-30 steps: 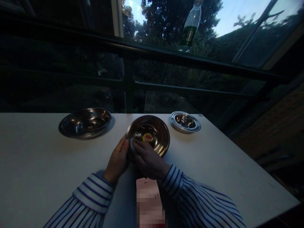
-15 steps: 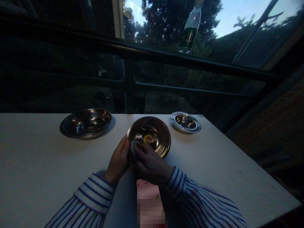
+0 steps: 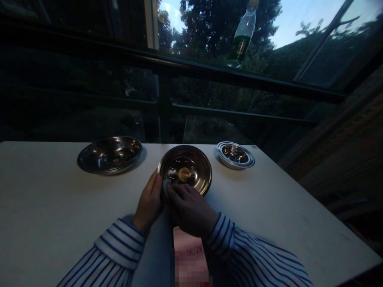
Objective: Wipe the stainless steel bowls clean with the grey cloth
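A shiny steel bowl (image 3: 197, 163) with a round yellow-and-red sticker inside is tilted toward me over the table. My left hand (image 3: 149, 201) grips its left rim, thumb on the near side. In my right hand (image 3: 191, 209) is a bunched pale cloth (image 3: 166, 187), pressed against the bowl's lower left rim close to my left thumb. The fingers of the right hand are closed on the cloth, and most of it is hidden beneath them.
On the white table (image 3: 74, 211) a wide steel basin (image 3: 104, 159) stands at the back left. Smaller steel bowls (image 3: 236, 155), seemingly stacked, stand at the back right. A phone (image 3: 190, 251) lies below my hands. Behind the table are a window rail and a plastic bottle (image 3: 241, 38).
The bowl has shifted slightly left and turned a little in my hands. My right hand and the cloth have moved slightly along the rim; both grips stay the same.
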A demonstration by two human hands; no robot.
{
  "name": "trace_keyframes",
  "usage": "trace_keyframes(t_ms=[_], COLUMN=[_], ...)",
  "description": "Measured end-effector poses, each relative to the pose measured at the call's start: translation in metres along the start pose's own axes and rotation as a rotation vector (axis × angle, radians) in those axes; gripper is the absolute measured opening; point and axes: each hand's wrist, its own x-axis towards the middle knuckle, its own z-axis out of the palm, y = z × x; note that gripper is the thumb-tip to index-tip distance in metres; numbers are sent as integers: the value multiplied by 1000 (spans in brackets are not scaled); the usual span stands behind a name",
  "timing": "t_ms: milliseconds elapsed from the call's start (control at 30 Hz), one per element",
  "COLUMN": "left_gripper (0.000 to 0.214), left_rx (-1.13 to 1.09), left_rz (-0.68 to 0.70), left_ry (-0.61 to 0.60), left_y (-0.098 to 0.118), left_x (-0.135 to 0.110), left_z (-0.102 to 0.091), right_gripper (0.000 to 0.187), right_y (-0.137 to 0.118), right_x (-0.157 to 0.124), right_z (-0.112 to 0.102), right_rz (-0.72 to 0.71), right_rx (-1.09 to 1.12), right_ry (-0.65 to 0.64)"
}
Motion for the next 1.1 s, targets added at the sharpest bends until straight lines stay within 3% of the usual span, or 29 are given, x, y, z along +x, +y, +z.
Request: trace_keyframes(t_ms=[233,533,733,933,1100], left_gripper=[47,47,48,47,47], left_rx=[93,49,10,20,4], left_rz=[15,-2,-19,11,-9], left_ry=[76,74,88,101,52], left_y=[0,1,-1,-4,-5], left_x=[2,2,3,4,1], left_z=[-3,-2,-3,-5,-1], right_gripper=[47,48,29,24,27], right_y=[11,11,17,24,16], right_x=[-9,-11,-11,-15,-9], right_z=[-9,-6,-10,-16,-9], right_rz=[94,80,93,179,118], right_rx=[-149,-121,-99,-163,-96], right_ry=[-102,-70,-94,-73,-57])
